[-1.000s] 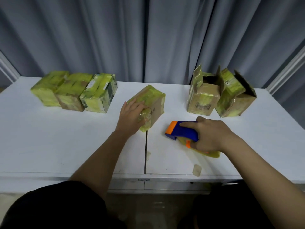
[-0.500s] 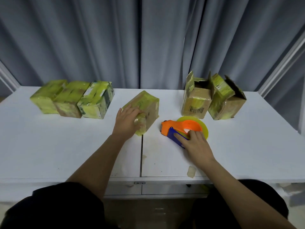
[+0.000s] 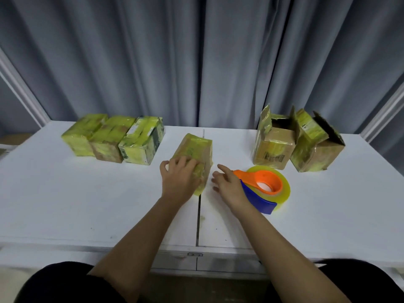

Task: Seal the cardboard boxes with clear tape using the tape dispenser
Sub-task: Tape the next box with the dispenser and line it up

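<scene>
A taped cardboard box (image 3: 195, 149) lies at the middle of the white table (image 3: 65, 204). My left hand (image 3: 179, 179) rests on its near end, fingers curved over the edge. The tape dispenser (image 3: 264, 188), orange and blue with a yellowish roll, lies flat on the table to the right. My right hand (image 3: 228, 185) hovers between box and dispenser with fingers spread, holding nothing; its back is against the dispenser's blue handle.
Three taped boxes (image 3: 113, 139) stand in a row at the back left. Two boxes with raised flaps (image 3: 297, 145) stand at the back right. A seam (image 3: 198, 215) splits the tabletop. Grey curtains hang behind.
My right hand has let go of the dispenser, which now lies flat on its side, and moved left toward the box. My left hand has stayed on the box.
</scene>
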Motion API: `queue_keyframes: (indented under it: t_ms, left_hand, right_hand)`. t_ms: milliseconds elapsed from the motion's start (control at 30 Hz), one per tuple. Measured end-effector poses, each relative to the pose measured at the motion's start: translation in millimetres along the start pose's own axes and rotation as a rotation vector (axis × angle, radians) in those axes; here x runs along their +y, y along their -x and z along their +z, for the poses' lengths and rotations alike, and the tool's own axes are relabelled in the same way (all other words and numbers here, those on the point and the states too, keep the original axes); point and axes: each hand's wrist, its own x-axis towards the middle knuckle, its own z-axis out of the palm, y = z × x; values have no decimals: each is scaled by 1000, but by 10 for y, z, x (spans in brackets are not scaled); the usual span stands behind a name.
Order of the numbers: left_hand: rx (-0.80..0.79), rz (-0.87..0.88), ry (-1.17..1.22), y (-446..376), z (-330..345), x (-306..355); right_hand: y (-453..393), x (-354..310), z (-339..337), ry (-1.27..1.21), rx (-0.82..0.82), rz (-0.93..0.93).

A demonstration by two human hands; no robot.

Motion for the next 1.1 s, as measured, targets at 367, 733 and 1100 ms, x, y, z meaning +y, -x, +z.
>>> queue_keyframes:
  t_ms: [367,733,1100]
  left_hand:
    - [113,39,-113,272,-86,-14]
    - [-55,131,-37,431,-200,-164]
    - [-192,-17,337,458,-177,-127]
  right_hand:
    - [146,-32,266,-560,73,239]
    - [395,111,62,-360,351,-188]
    - [295,293,169,-183,298,-128]
